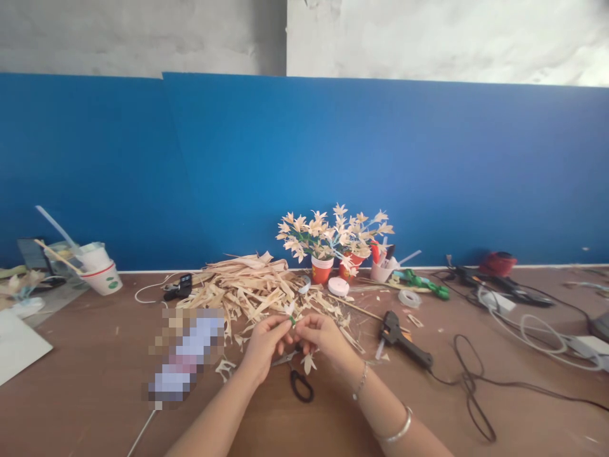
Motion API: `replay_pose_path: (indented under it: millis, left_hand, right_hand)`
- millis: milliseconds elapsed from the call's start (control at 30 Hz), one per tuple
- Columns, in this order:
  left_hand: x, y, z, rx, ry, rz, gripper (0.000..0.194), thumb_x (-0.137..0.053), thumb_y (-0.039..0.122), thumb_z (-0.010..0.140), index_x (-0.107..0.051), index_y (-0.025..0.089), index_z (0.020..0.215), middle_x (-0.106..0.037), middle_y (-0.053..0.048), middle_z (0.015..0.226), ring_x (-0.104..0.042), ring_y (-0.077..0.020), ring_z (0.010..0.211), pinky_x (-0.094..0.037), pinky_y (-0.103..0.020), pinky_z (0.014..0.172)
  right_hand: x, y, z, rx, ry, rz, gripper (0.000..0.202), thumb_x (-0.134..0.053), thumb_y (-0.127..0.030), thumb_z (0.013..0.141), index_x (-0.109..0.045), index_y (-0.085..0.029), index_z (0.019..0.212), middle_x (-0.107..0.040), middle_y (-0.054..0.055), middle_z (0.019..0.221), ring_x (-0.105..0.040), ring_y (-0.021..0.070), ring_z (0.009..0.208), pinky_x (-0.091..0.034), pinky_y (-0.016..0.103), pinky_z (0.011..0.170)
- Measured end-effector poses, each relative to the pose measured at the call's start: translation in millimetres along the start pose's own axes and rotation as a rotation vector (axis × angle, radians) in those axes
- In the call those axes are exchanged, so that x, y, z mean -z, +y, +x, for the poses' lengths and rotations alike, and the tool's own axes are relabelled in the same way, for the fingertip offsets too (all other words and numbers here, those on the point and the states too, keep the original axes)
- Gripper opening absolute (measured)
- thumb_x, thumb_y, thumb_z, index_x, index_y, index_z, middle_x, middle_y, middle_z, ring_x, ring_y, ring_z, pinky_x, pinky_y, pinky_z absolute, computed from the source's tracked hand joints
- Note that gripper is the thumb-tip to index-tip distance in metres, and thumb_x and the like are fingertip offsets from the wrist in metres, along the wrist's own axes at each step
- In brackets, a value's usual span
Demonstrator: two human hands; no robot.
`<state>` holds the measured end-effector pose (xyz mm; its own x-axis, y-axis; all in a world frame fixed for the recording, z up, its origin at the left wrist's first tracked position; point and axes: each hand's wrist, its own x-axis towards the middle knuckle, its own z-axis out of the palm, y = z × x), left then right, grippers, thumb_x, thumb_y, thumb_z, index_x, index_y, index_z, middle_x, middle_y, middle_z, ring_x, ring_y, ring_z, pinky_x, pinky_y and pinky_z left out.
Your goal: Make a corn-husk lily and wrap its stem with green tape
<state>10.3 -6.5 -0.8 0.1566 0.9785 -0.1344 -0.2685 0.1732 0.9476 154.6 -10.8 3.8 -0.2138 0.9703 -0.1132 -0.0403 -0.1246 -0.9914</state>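
My left hand [267, 339] pinches a small green piece [292, 321] with a pale tip above it. Close beside it, the fingers of my right hand [320, 336] are pressed together at the same piece; what exactly they grip is too small to tell. Beneath my hands lie scissors [301, 386] with black handles, partly hidden by the fingers. A pale flower [308, 363] is just below my right hand. Behind them spreads a heap of dry pale husk strips [247, 282].
Red cups [321, 271] of pale flowers stand at the back. A black glue gun [404, 341] lies right, its cable trailing across the table [380, 406]. White tape [410, 298], chargers and cords are farther right. At left are a paper cup [103, 279] and a blurred-out phone [185, 358].
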Motion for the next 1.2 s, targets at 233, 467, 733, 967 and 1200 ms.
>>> replay_pose_path:
  millis: [233, 467, 733, 967, 1200]
  left_hand:
    - [0.9, 0, 0, 0.058, 0.038, 0.065, 0.026, -0.063, 0.023, 0.064, -0.063, 0.012, 0.088, -0.047, 0.007, 0.033, -0.026, -0.0026, 0.026, -0.009, -0.016, 0.031]
    - [-0.1, 0, -2, 0.016, -0.103, -0.205, 0.014, -0.065, 0.018, 0.064, -0.062, 0.012, 0.075, -0.063, -0.002, 0.059, -0.057, -0.0098, 0.054, -0.040, -0.018, 0.051]
    - [0.0, 3, -1, 0.011, -0.105, -0.114, 0.015, -0.068, 0.023, 0.064, -0.064, 0.012, 0.072, -0.061, 0.000, 0.057, -0.054, -0.0093, 0.054, -0.040, -0.019, 0.054]
    - [-5.7, -1, -2, -0.088, 0.061, 0.067, 0.016, -0.066, 0.028, 0.062, -0.059, 0.014, 0.063, -0.054, 0.004, 0.046, -0.045, -0.0079, 0.042, -0.034, -0.019, 0.044]
    - [-11.5, -6, -6, -0.153, 0.180, 0.129, 0.012, -0.063, 0.026, 0.063, -0.059, 0.015, 0.063, -0.058, 0.003, 0.049, -0.051, -0.0109, 0.045, -0.040, -0.021, 0.048]
  right_hand:
    - [2, 0, -1, -0.017, -0.053, 0.083, 0.025, -0.068, -0.036, 0.061, -0.057, -0.013, 0.066, -0.063, 0.001, 0.061, -0.047, 0.0049, 0.039, -0.032, 0.017, 0.039]
    - [0, -1, -4, -0.015, -0.115, 0.147, 0.024, -0.069, -0.034, 0.063, -0.061, -0.011, 0.065, -0.062, 0.001, 0.060, -0.046, 0.0037, 0.039, -0.027, 0.016, 0.038]
    - [-4, -5, -5, -0.012, -0.065, 0.087, 0.023, -0.068, -0.033, 0.061, -0.059, -0.012, 0.063, -0.061, 0.000, 0.057, -0.046, 0.0041, 0.038, -0.030, 0.016, 0.037]
    - [-7, 4, 1, 0.040, 0.084, -0.098, 0.017, -0.063, -0.029, 0.061, -0.054, -0.015, 0.062, -0.057, -0.003, 0.048, -0.048, 0.0075, 0.036, -0.034, 0.017, 0.035]
    - [-13, 15, -1, 0.164, 0.239, -0.331, 0.007, -0.054, -0.023, 0.069, -0.056, -0.018, 0.064, -0.062, 0.001, 0.055, -0.056, 0.0132, 0.045, -0.041, 0.022, 0.043]
